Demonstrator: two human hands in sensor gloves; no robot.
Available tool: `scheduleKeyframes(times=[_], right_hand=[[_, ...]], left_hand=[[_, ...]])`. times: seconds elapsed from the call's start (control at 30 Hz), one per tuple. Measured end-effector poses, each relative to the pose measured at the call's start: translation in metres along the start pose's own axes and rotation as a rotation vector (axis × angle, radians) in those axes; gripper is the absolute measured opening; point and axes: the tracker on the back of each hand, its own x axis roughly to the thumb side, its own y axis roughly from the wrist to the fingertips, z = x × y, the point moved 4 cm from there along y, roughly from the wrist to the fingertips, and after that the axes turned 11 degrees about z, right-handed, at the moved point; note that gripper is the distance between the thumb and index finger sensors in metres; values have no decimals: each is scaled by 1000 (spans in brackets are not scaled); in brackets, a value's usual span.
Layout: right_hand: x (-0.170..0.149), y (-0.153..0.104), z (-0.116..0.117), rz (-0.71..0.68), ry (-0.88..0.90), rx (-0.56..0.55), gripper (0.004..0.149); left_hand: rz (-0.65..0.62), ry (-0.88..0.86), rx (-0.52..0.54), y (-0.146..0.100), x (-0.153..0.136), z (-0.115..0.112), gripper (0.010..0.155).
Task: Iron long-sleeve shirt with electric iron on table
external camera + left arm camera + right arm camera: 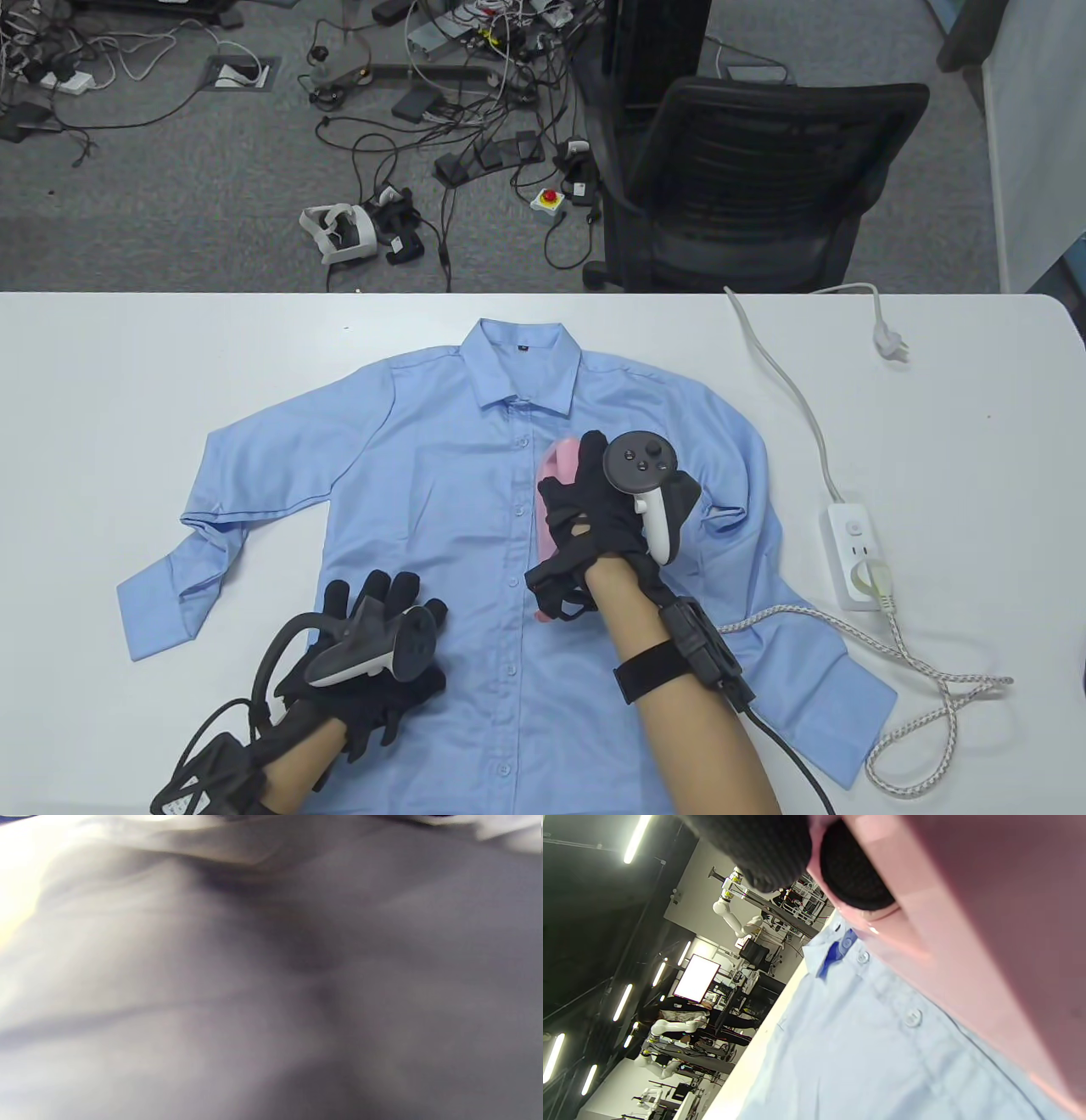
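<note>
Shirt (407,509) spread flat on the white table (976,424), buttoned front up, collar at the far side.

Her right hand (594,526) is wrapped around the pink iron (556,463), which sits on the chest just right of the button line. Her left hand (373,654) rests flat with fingers spread on the lower front. The iron's cord (916,662) runs to a power strip (857,556) on the right.

Light-blue shirt (407,509) lies flat, buttoned; pink iron (553,501) on its chest
</note>
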Motion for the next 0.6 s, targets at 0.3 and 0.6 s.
scheduleKeyframes(times=[0.3,0.6], right_hand=[[-7,6,18,4,-112,-76,77],[-6,5,18,7,-130,-82,77]], left_hand=[[27,-86,4,6,-22,2,76],[31,-59,-87,14,-19,-14,77]])
